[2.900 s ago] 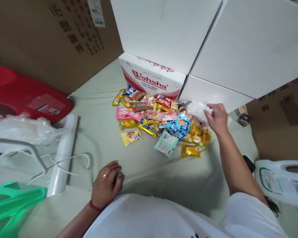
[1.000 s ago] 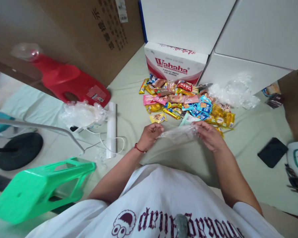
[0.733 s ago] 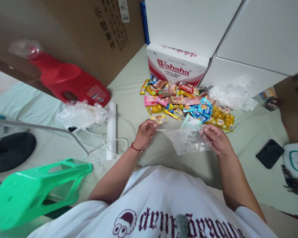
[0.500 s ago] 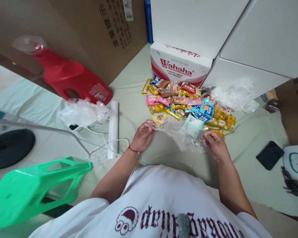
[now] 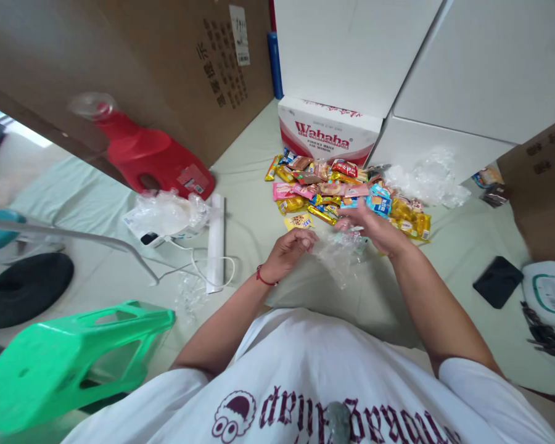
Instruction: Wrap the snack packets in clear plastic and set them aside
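Observation:
My left hand [image 5: 290, 251] pinches the edge of a clear plastic bag [image 5: 340, 262], which hangs crumpled below the fingertips. Just right of it, my right hand [image 5: 374, 227] reaches leftward over the bag's upper part with fingers stretched out, slightly blurred. Whether its fingertips touch the plastic is unclear. Beyond both hands lies a pile of wrapped snacks [image 5: 321, 190] in pink, yellow, red and blue. A yellow cookie packet [image 5: 300, 222] sits above my left hand. Blue snack packets [image 5: 380, 203] lie beyond my right hand, which covers part of the pile.
Behind the pile stands a Wahaba-style white and red carton [image 5: 328, 132]. Crumpled clear plastic [image 5: 428, 179] lies to the right, and a black flat object [image 5: 497, 282] farther right. Leftward are a white roll [image 5: 216, 246], a red jug [image 5: 160, 157] and a green stool [image 5: 78, 357].
My right hand has let go of the bag's right side and moved left and forward, fingers now extended. The bag, stretched between both hands before, now hangs bunched from my left hand.

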`<state>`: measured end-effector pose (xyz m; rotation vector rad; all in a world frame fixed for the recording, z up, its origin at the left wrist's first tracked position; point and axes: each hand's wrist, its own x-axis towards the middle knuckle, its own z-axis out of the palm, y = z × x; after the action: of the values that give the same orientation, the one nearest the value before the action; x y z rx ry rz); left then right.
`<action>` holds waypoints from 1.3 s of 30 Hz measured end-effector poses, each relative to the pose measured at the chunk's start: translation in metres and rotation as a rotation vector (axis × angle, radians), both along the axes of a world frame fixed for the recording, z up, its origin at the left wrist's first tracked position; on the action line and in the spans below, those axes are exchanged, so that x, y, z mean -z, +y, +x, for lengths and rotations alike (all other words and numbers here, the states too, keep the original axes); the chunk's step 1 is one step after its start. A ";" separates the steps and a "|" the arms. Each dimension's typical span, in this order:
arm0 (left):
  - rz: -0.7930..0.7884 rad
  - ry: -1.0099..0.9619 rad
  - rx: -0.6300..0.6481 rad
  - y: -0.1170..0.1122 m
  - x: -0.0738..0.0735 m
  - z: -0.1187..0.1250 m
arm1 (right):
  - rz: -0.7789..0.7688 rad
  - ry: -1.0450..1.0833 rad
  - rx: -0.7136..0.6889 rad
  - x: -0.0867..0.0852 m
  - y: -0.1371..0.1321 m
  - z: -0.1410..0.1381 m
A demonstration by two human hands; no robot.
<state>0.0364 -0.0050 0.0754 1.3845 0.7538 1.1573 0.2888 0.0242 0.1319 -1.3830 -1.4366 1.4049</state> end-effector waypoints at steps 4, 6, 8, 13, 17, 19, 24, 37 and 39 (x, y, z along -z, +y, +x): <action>0.047 0.022 -0.200 -0.003 -0.006 0.001 | -0.072 -0.018 -0.258 -0.003 0.006 -0.017; 0.058 0.007 -0.333 -0.002 -0.006 -0.001 | 0.041 0.020 -0.173 -0.005 0.002 -0.018; 0.061 0.017 -0.430 -0.001 -0.006 -0.004 | 0.182 0.025 -0.048 -0.011 -0.006 -0.015; 0.037 0.009 -0.494 0.001 -0.014 -0.009 | 0.446 -0.126 0.014 -0.038 -0.023 0.011; -0.033 -0.092 -0.499 -0.002 -0.028 -0.002 | 0.645 -0.336 0.404 -0.050 -0.048 0.033; -0.051 -0.120 -0.537 -0.008 -0.033 0.007 | 0.659 -0.371 0.682 -0.045 -0.072 0.026; -0.050 -0.105 -0.501 -0.042 -0.032 0.043 | 0.327 -0.146 0.383 -0.004 -0.119 -0.045; -0.226 -0.098 -0.470 -0.065 0.008 0.026 | -0.075 0.185 0.506 0.051 -0.106 -0.046; -0.222 -0.109 -0.431 -0.072 0.015 0.034 | -0.077 0.119 0.414 0.056 -0.108 -0.058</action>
<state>0.0707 -0.0766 0.0604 0.9907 1.1013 1.4185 0.2303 -0.0834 0.0758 -1.5131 -0.9589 1.2559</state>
